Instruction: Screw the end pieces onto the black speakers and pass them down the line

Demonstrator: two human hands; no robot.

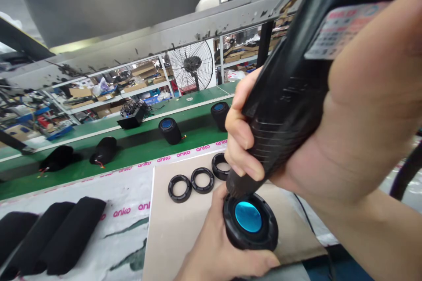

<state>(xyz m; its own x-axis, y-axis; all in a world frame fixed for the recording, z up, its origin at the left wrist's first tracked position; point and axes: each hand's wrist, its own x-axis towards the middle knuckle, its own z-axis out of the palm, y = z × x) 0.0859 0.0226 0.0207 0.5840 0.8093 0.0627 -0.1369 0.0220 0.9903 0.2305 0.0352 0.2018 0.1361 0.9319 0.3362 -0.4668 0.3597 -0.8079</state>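
Wrapped round a black electric screwdriver point(286, 101) is my right hand point(356, 118), with the tool slanting down to the left. Its tip meets the rim of a round black speaker point(250, 246) with a shiny blue centre; the exact contact point is hard to see. My left hand point(217, 237) grips this speaker from the left and front, thumb and fingers around its side. Beyond it, black rings lie on a beige board point(178, 232): one ring at the left point(180, 189), a middle ring point(202, 180), and a third ring point(220, 166) partly behind my right hand.
Black fabric tubes point(72, 237) lie at the left on the white sheet. A green conveyor belt point(194, 114) behind carries blue-topped black cylinders point(170, 131) and dark sleeves point(103, 150). A metal beam point(148, 35) crosses above; a fan point(193, 65) and shelves stand farther back.
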